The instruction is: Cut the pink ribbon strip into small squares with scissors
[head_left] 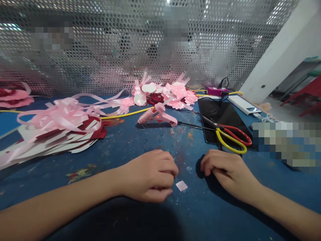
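Observation:
My left hand rests on the blue table with its fingers curled in, and I see nothing in it. Just beside its fingertips lies a small pale pink square of ribbon. To the right, my right hand is loosely closed above the tabletop, fingers bent downward, apparently holding nothing. Scissors with one red and one yellow handle lie beyond the right hand, partly over a black tablet-like panel. A pink glue gun stands past both hands, its nozzle pointing left.
Pink ribbon bows sit on stacked white and red paper pieces at left. Pink ribbon flowers lie at the back by a perforated metal screen. A yellow cable, magenta power strip and white power bank are behind.

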The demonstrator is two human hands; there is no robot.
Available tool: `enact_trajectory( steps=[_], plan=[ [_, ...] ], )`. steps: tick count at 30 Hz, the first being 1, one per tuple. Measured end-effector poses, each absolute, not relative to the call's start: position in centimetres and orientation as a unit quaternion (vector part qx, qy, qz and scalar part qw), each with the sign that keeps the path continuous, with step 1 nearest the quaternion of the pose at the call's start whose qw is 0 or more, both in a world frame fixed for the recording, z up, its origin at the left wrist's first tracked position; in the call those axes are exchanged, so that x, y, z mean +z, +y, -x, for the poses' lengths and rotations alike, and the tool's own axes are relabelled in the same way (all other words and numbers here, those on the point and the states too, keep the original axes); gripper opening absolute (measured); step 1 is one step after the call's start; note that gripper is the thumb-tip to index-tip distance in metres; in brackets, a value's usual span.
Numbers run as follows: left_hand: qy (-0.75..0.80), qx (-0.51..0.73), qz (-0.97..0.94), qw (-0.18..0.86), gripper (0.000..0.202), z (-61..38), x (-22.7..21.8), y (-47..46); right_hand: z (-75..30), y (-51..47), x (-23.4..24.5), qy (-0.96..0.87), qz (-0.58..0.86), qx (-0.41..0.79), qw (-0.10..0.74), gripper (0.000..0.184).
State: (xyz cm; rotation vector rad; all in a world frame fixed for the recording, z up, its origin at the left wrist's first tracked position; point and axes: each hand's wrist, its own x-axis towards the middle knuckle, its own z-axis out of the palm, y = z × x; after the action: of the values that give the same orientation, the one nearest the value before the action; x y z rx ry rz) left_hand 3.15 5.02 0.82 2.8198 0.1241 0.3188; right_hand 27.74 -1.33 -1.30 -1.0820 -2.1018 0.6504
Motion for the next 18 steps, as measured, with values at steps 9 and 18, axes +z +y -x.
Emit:
enact_trajectory(
  steps=[9,18],
  plan=[
    [-0.004,0.081,-0.986,0.148,0.011,-3.0,1.0,4.7,-27.6,-1.4,-1.3,-0.812,0.414,0.244,0.330,0.029],
    [0.019,0.146,-0.946,0.289,0.034,-1.5,3.4,2.1,-27.2,-1.4,-1.4,-0.821,0.408,0.232,0.326,0.025]
  ],
)
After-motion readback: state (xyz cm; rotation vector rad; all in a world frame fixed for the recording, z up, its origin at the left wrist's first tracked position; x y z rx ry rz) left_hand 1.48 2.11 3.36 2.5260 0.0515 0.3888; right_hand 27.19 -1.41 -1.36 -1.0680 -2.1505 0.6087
